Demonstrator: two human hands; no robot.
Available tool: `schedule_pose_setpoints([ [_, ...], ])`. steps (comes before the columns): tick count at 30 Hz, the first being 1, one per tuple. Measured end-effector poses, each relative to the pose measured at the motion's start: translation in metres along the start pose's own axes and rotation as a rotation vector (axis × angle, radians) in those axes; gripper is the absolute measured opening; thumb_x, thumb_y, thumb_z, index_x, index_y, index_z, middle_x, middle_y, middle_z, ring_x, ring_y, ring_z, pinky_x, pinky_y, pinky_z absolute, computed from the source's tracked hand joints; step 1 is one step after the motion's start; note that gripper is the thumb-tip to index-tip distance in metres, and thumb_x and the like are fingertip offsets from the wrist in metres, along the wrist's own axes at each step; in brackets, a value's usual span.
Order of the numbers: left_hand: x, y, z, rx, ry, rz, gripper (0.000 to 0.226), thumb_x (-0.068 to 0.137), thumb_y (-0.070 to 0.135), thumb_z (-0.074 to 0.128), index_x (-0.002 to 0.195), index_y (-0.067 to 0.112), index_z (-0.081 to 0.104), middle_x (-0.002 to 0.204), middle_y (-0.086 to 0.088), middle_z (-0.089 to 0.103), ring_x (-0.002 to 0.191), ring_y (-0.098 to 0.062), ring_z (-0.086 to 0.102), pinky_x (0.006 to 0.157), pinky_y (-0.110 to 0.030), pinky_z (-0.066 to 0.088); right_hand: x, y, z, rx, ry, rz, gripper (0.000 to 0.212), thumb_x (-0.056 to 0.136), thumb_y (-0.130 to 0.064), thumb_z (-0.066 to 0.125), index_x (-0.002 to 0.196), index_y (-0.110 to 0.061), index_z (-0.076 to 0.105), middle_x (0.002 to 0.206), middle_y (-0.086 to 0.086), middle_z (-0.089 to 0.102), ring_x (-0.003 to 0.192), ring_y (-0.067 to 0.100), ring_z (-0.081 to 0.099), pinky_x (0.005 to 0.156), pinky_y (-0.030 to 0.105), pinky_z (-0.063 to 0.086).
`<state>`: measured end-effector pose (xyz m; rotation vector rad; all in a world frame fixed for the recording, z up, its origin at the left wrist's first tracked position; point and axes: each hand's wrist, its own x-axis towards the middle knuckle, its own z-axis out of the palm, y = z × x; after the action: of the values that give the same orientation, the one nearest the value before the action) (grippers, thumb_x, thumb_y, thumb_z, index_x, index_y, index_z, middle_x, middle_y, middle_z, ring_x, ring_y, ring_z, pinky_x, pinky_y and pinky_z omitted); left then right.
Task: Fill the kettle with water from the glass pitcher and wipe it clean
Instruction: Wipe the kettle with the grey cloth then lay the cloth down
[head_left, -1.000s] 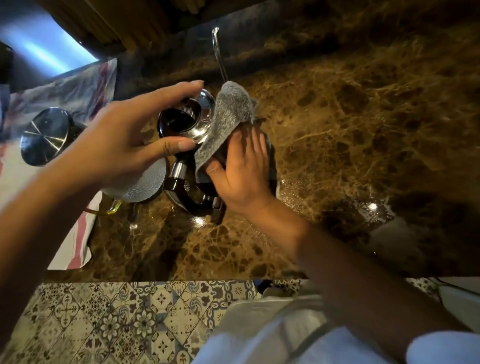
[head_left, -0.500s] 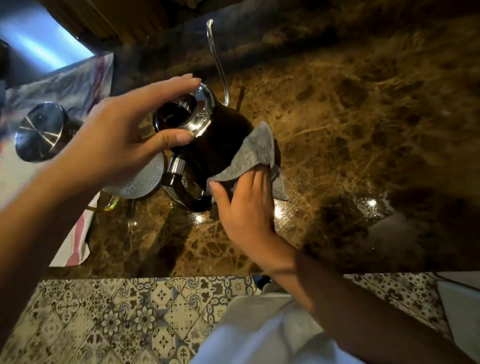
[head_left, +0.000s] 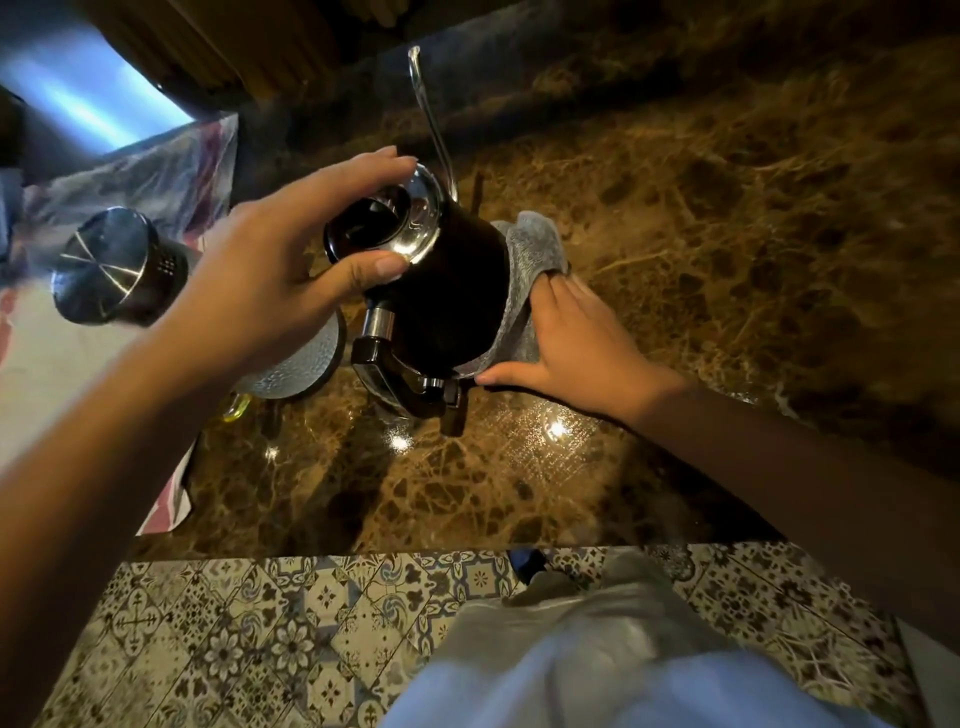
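Observation:
A black kettle (head_left: 447, 291) with a long thin spout and a black handle stands on the brown marble counter (head_left: 727, 234). Its top is open, with a shiny steel rim. My left hand (head_left: 280, 275) grips that rim between thumb and fingers. My right hand (head_left: 571, 338) presses a grey cloth (head_left: 530, 260) flat against the kettle's right side. A textured glass pitcher (head_left: 296, 364) sits just left of the kettle, mostly hidden under my left hand.
A steel-topped dark canister (head_left: 104, 265) stands on a striped towel (head_left: 67, 353) at the left. The counter's front edge runs across the lower middle, with patterned floor tiles (head_left: 234, 634) below. Wet patches glint on the counter near the kettle.
My right hand has slid the grey cloth from the kettle's top, down its front, and round to its right side. My left hand has stayed on the rim.

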<state>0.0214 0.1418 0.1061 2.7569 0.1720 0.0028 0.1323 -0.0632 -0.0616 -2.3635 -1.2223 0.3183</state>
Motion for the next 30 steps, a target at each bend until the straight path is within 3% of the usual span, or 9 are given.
schedule_pose_setpoints([
  [2, 0.000, 0.001, 0.000, -0.003, -0.005, -0.002, 0.068, 0.092, 0.053, 0.058, 0.155, 0.038, 0.040, 0.160, 0.022, 0.037, 0.147, -0.003, 0.036, 0.115, -0.026, 0.029, -0.002, 0.001, 0.000, -0.037, 0.020, -0.007, 0.108, 0.074, -0.085, 0.061, 0.134, 0.004, 0.048, 0.129, 0.018, 0.060, 0.126, 0.033, 0.056, 0.120, 0.042, 0.030],
  [6, -0.001, 0.001, 0.001, -0.019, -0.003, -0.009, 0.067, 0.091, 0.052, 0.059, 0.154, 0.039, 0.042, 0.160, 0.021, 0.038, 0.146, -0.003, 0.038, 0.112, -0.021, 0.029, -0.008, -0.028, 0.002, 0.045, 0.119, 0.082, 0.103, 0.070, -0.079, 0.072, 0.130, 0.002, 0.052, 0.126, 0.017, 0.063, 0.121, 0.033, 0.058, 0.114, 0.041, 0.038],
  [10, -0.001, -0.004, -0.001, -0.075, -0.010, 0.024, 0.062, 0.094, 0.043, 0.063, 0.152, 0.034, 0.046, 0.162, 0.016, 0.041, 0.150, -0.009, 0.039, 0.120, -0.045, 0.037, -0.011, -0.043, 0.019, 0.080, 0.227, 0.160, 0.103, 0.066, -0.080, 0.075, 0.123, 0.004, 0.056, 0.116, 0.018, 0.065, 0.112, 0.034, 0.063, 0.101, 0.041, 0.049],
  [13, 0.002, -0.008, -0.004, -0.081, -0.041, 0.063, 0.058, 0.096, 0.040, 0.065, 0.150, 0.028, 0.049, 0.162, 0.012, 0.042, 0.150, -0.006, 0.038, 0.121, -0.038, 0.035, -0.007, -0.027, 0.009, 0.064, 0.168, 0.104, 0.105, 0.067, -0.081, 0.072, 0.127, 0.003, 0.054, 0.121, 0.018, 0.063, 0.115, 0.034, 0.061, 0.101, 0.042, 0.049],
  [16, 0.004, -0.012, -0.006, -0.065, -0.056, 0.090, 0.057, 0.097, 0.045, 0.064, 0.149, 0.026, 0.050, 0.162, 0.011, 0.041, 0.151, -0.006, 0.036, 0.122, -0.036, 0.033, 0.007, -0.003, -0.009, 0.273, -0.025, 0.035, 0.103, 0.075, -0.074, 0.073, 0.148, -0.008, 0.041, 0.143, 0.011, 0.054, 0.132, 0.027, 0.051, 0.110, 0.041, 0.045],
  [19, 0.003, -0.013, -0.005, -0.073, -0.056, 0.114, 0.059, 0.096, 0.046, 0.061, 0.150, 0.025, 0.049, 0.162, 0.008, 0.042, 0.152, -0.009, 0.036, 0.122, -0.044, 0.035, 0.023, 0.014, -0.017, 0.527, -0.043, -0.013, 0.082, 0.088, -0.067, 0.063, 0.152, -0.021, 0.041, 0.150, -0.001, 0.052, 0.137, 0.016, 0.049, 0.111, 0.033, 0.041],
  [22, 0.004, -0.012, -0.006, -0.085, -0.060, 0.144, 0.057, 0.096, 0.043, 0.062, 0.149, 0.026, 0.049, 0.162, 0.005, 0.043, 0.152, -0.011, 0.036, 0.122, -0.049, 0.035, 0.044, 0.002, -0.015, 0.728, 0.024, 0.119, 0.053, 0.102, -0.059, 0.045, 0.134, -0.021, 0.063, 0.131, -0.002, 0.067, 0.122, 0.016, 0.062, 0.103, 0.035, 0.048],
  [26, 0.006, -0.012, -0.007, -0.098, -0.073, 0.144, 0.056, 0.096, 0.040, 0.064, 0.148, 0.025, 0.050, 0.161, 0.003, 0.044, 0.153, -0.015, 0.037, 0.121, -0.055, 0.036, 0.071, -0.028, -0.016, 0.888, 0.094, 0.296, 0.070, 0.101, -0.069, 0.028, 0.128, -0.020, 0.070, 0.130, 0.005, 0.069, 0.124, 0.023, 0.062, 0.110, 0.043, 0.046],
  [30, 0.006, -0.010, -0.005, -0.104, -0.061, 0.110, 0.056, 0.096, 0.041, 0.065, 0.147, 0.025, 0.052, 0.161, 0.006, 0.045, 0.152, -0.014, 0.037, 0.121, -0.055, 0.035, 0.044, -0.050, -0.002, 0.923, 0.270, 0.331, 0.083, 0.092, -0.072, 0.025, 0.143, -0.015, 0.057, 0.146, 0.011, 0.057, 0.137, 0.026, 0.051, 0.115, 0.050, 0.040],
])
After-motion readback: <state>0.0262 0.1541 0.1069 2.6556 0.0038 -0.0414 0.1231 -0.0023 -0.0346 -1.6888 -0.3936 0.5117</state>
